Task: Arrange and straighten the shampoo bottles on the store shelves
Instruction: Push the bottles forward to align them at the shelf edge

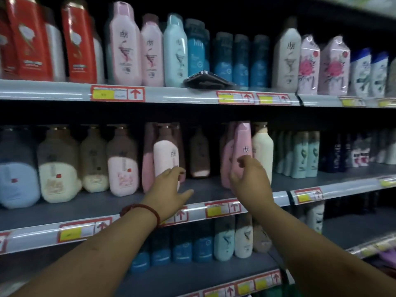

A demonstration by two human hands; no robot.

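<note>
Pink shampoo bottle stands on the middle shelf, tilted slightly, with the right hand curled round its lower half. Just right of it is a cream bottle. Left of it a brown bottle sits further back. Beyond that the left hand, with a red bracelet at the wrist, rests loose fingers on a pale bottle, thumb spread. Above and left of the pink bottle, a black packet lies on the upper shelf's edge. Blur makes the labels unreadable.

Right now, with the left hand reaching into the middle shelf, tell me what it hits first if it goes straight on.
The left hand would meet the pale pink bottle with the brown top first; its fingertips look on or nearly on the bottle's lower part, though depth is hard to judge.
</note>
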